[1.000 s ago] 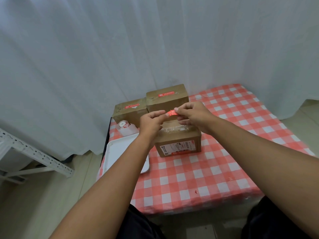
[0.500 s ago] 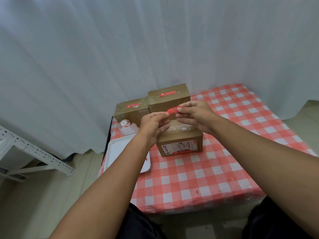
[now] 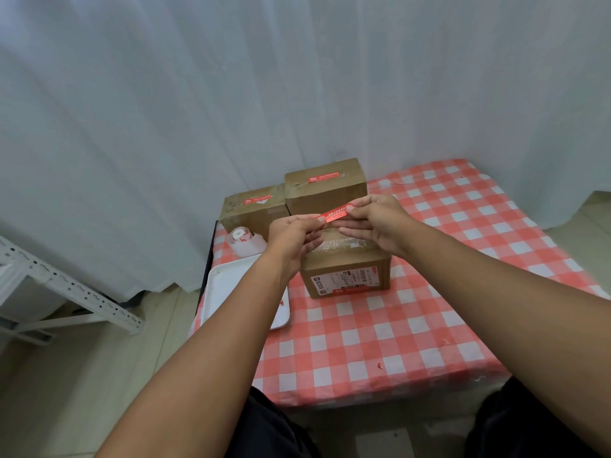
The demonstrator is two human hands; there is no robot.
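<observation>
A red sticker strip (image 3: 334, 214) is held stretched between two hands in the air, above the front box (image 3: 347, 269) and, as far as can be told, apart from its top. The strip's left end is pinched between the thumb and curled fingers of the left hand (image 3: 292, 234). Its right end is pinched between the thumb and forefinger of the right hand (image 3: 377, 223), whose other fingers are held out loosely below the strip. The strip is tilted, with its right end higher, and white print is seen along it, too small to be read. The front box, of brown cardboard, is set on the table (image 3: 396, 342) toward its back left part. Clear tape is seen across its top, and a white shipping label (image 3: 344, 280) is stuck on the side facing the front edge. Two more boxes are placed side by side at the back left corner, a taller box (image 3: 325, 190) and a lower box (image 3: 253, 209), each marked with a red sticker on top. A sticker roll (image 3: 243, 241) is stood just in front of the lower box, near the left edge. A white tray (image 3: 231, 285) is laid along the left edge, partly hidden by the left forearm. The table is covered with a red and white checked cloth, on which a few small red scraps are scattered near the front edge. A white curtain (image 3: 231, 94) is hung behind the table, and a metal rack (image 3: 66, 285) is seen on the floor to the left.
</observation>
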